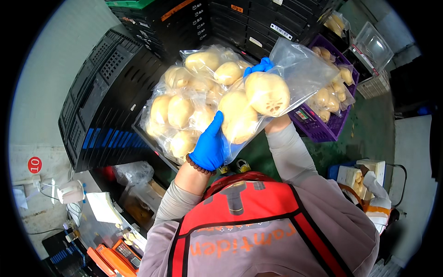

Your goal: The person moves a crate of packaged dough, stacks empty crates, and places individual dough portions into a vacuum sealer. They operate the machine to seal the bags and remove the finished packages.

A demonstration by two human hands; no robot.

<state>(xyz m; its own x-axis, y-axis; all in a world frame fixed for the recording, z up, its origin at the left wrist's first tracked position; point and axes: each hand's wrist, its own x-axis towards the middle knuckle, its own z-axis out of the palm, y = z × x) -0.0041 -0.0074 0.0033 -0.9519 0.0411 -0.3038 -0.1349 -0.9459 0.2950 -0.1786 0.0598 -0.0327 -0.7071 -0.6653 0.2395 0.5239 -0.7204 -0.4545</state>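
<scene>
A clear plastic bag with thick, pale lotus root pieces [267, 94] is held up before me; small holes show in one cut end. My left hand [208, 148], in a blue glove, grips the bag's near left side, its thumb pressed along a piece. My right hand [260, 67], gloved in blue too, is mostly hidden behind the bag; its fingers curl round the far edge. The loose end of the bag spreads out to the right. Beyond and left of my hands, more bagged lotus root [180, 111] is heaped on a crate.
Black crates [101, 97] are stacked at the left, with more black crates [272, 27] behind. A purple crate [318, 127] of bagged lotus root stands on the floor at right. At lower left a metal table [99, 221] carries an orange device [117, 258].
</scene>
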